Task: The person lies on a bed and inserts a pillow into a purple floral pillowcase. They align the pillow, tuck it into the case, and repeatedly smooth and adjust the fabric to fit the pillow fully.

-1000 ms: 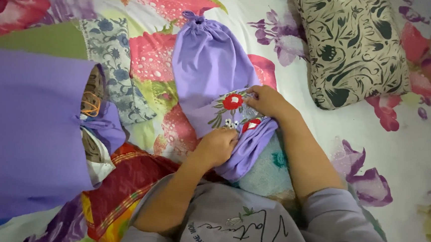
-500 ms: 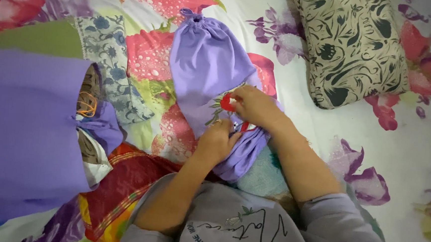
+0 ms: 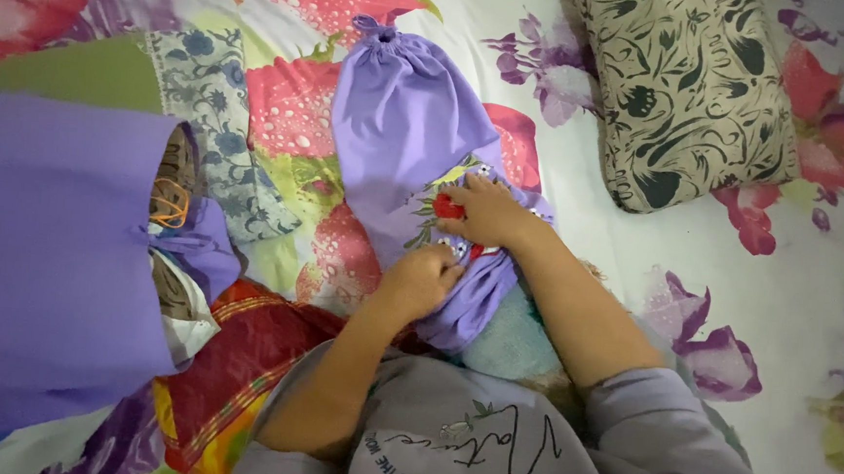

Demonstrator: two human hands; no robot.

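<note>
A lilac cloth sleeve (image 3: 404, 129), gathered to a small ruffled cuff at its far end and embroidered with red flowers near its near end, is being worked on a floral bedsheet (image 3: 798, 309), where it is lying stretched away from the person. The left hand (image 3: 419, 281) is being closed around the bunched near edge of the cloth, fingers curled into the folds. The right hand (image 3: 487, 212) is being pressed flat over the embroidery, fingers bent onto it; whether anything is pinched beneath cannot be told. The fabric is judged light, soft and limp, likely to slump unless taken by a hem or the stiffer stitched patch. Much of the embroidery is being covered by the hands. A patterned cushion (image 3: 690, 87) is being cut off by the top edge, and a larger lilac garment (image 3: 50, 253) by the left edge.
</note>
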